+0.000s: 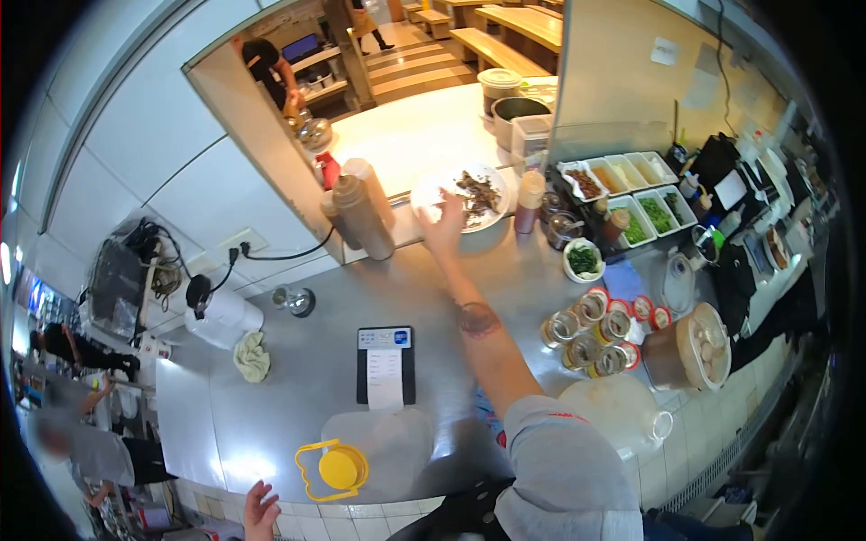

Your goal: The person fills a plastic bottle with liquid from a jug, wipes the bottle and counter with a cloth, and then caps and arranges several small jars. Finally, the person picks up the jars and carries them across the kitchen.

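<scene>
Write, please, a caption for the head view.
Right hand at a plate of dark food, left hand near the metal counter.

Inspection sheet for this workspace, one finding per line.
Surface: metal counter, glare at lower left; wetness cannot be told.
Job's things: white plate holding dark food pieces, at the serving opening.
Clutter: crumpled cloth, printed slip on a black holder, glass jars, yellow-lidded container.
Grippers: right hand at the plate's near left, fingertip contact unclear; left hand at the near edge, fingers spread, holding nothing visible.
Cables: black cable plugged into the wall outlet; another hangs upper right.
Surroundings: one person beyond the opening, others at far left; benches behind.
</scene>
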